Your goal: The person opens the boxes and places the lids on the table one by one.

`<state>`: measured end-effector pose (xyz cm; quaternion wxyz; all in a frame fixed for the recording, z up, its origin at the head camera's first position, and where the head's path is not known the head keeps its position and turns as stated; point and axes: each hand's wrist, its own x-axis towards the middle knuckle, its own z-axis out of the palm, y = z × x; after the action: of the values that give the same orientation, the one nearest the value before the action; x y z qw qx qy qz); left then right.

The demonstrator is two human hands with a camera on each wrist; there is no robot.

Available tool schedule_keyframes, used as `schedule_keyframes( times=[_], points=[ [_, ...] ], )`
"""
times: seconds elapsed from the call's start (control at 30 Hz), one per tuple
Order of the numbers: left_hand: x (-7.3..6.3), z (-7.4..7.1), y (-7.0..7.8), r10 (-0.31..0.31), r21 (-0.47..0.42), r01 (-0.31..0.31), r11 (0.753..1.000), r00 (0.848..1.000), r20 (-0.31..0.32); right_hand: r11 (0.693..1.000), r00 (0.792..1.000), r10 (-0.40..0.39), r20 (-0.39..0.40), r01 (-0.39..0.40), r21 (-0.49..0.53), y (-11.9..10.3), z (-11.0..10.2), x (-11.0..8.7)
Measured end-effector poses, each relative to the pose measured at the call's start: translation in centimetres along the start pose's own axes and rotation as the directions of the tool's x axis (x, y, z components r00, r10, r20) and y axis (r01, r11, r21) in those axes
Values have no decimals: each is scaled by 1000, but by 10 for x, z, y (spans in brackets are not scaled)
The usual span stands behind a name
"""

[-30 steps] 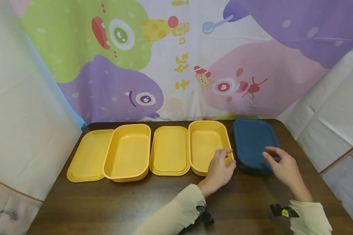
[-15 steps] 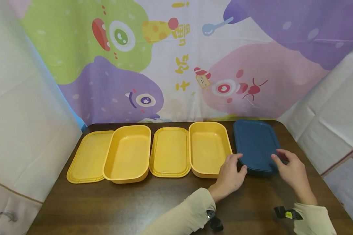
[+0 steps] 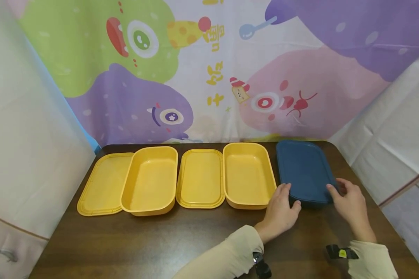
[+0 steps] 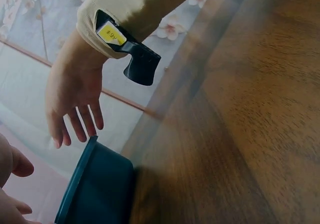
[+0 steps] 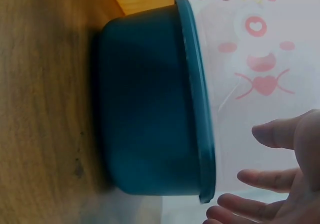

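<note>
A dark blue lidded food box (image 3: 305,170) stands at the right end of the row in the head view. My left hand (image 3: 280,211) is at its front left corner, fingertips right by the lid's edge. At the front right corner my right hand (image 3: 350,205) spreads thumb and fingers around the lid's edge. The right wrist view shows the lid seated on the blue box (image 5: 150,103), with the right fingers (image 5: 270,179) loosely spread beside its rim. In the left wrist view the right hand's fingers reach down over the box's corner (image 4: 102,179).
To the left stand a yellow box (image 3: 249,174) and another yellow box (image 3: 151,180), both without lids. A yellow lid (image 3: 200,178) lies between them; a second yellow lid (image 3: 104,184) lies partly under the left box. A printed curtain (image 3: 213,128) hangs behind the dark wooden table (image 3: 143,244).
My left hand has moved right from the near yellow box to the blue box's front left corner. The right hand has shifted slightly right and down to its right corner.
</note>
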<state>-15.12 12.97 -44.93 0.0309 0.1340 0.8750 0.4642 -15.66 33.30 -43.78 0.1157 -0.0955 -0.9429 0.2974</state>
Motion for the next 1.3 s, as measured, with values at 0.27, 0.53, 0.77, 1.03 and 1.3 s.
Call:
schedule_keyframes(
  times=[0.27, 0.53, 0.77, 1.03, 1.3],
  points=[
    [1, 3, 5, -95, 10, 95, 995, 994, 53, 997, 996, 77, 52, -77, -5, 14, 6, 4],
    [2, 9, 13, -234, -41, 239, 970, 967, 105, 971, 958, 221, 183, -233, 45, 23, 13, 7],
    [4, 17, 9, -328, -136, 340, 931, 939, 103, 954, 939, 256, 231, -285, 99, 25, 23, 8],
    [6, 25, 3, -391, -238, 400, 885, 916, 85, 896, 910, 299, 285, -371, 244, 26, 31, 9],
    [12, 36, -3, -395, -287, 409, 866, 912, 108, 860, 909, 331, 254, -401, 316, 26, 27, 8]
  ],
)
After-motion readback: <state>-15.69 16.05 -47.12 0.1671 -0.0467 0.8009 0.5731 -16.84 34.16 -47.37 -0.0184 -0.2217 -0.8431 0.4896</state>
